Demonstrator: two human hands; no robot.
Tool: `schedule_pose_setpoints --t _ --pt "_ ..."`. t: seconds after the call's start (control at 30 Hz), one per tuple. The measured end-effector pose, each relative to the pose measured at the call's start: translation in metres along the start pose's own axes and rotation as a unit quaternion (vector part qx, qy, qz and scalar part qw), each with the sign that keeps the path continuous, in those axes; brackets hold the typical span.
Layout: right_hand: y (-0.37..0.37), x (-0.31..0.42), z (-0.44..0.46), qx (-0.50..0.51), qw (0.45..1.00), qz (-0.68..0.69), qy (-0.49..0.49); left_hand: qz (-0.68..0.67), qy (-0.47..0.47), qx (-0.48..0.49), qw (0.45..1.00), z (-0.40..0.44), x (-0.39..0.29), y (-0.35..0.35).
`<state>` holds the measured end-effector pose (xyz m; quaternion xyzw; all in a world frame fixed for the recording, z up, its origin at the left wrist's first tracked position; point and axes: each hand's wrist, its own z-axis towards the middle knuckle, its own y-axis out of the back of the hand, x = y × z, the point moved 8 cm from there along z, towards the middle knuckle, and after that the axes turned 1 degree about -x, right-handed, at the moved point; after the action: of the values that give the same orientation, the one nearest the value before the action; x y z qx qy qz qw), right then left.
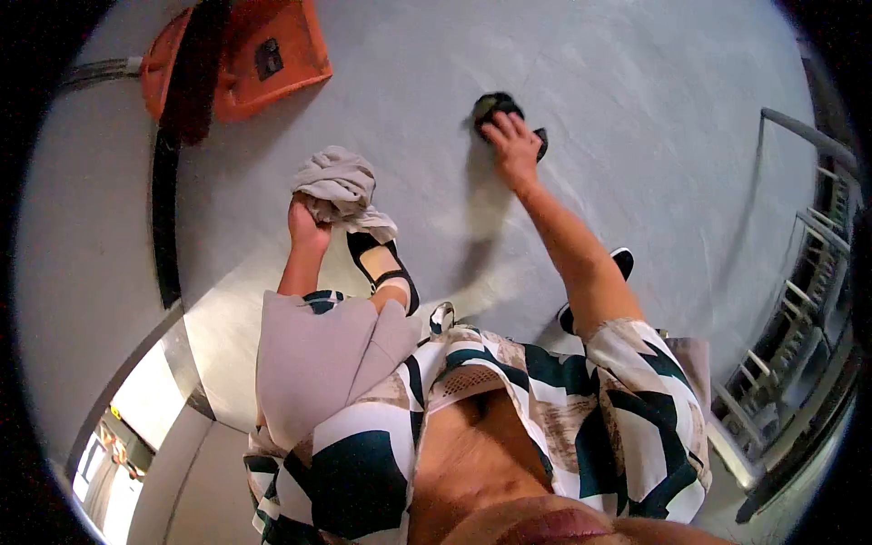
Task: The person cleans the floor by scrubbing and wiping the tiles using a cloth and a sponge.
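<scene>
A bunched light grey-beige cloth [334,186] is gripped in my left hand [309,225], with a loose end hanging over the toe of my black strapped shoe [386,272]. Farther out, my right arm is stretched over the floor. My right hand [515,150] has its fingers curled over a small dark thing [493,106] with an olive patch. It looks like a shoe or slipper, but the hand covers part of it, and its exact kind is unclear. A dark end of it shows beside the palm.
An orange dustpan [291,59] and a dark-bristled broom [193,100] stand by the wall at upper left. Along the right side is a metal rack [808,136] with bars. My other shoe [622,262] is behind my right forearm on the grey floor [654,118].
</scene>
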<state>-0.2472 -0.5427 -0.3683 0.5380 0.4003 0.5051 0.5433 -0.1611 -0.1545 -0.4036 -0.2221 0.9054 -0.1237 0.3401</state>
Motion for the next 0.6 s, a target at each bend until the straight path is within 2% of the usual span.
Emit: schedule_pose_setpoints --t 0.07,0.17,0.27,0.33,0.37,0.43,0.47,0.53,0.6 --pt "-0.001 0.015 -0.034 -0.012 0.998 0.050 0.028 0.019 0.009 0.030 0.999 0.001 -0.001 -0.014" --pt "0.010 0.014 -0.092 0.040 0.997 0.055 0.038 0.025 0.030 0.022 0.999 -0.015 0.008 -0.048" --pt "0.023 0.026 -0.130 -0.040 0.990 0.131 0.039 0.029 0.059 0.029 0.997 -0.014 0.020 -0.054" --pt "0.006 0.029 -0.151 -0.004 0.993 0.120 -0.006 0.046 0.080 0.053 0.994 -0.008 0.039 -0.055" --pt "0.000 0.029 -0.144 0.049 0.989 0.136 -0.034 0.047 0.077 0.066 0.994 -0.009 0.040 -0.056" --pt "-0.007 0.024 -0.147 0.055 0.971 0.218 -0.075 0.065 0.088 0.088 0.990 -0.013 0.048 -0.063" --pt "-0.013 0.019 -0.145 0.088 0.948 0.294 -0.081 0.073 0.099 0.083 0.989 -0.018 0.053 -0.064" --pt "-0.005 0.006 -0.150 0.023 0.899 0.404 -0.167 0.069 0.117 0.104 0.985 -0.018 0.064 -0.061" --pt "-0.002 -0.011 -0.151 0.036 0.788 0.532 -0.308 0.026 0.113 0.150 0.982 -0.016 0.059 -0.058"
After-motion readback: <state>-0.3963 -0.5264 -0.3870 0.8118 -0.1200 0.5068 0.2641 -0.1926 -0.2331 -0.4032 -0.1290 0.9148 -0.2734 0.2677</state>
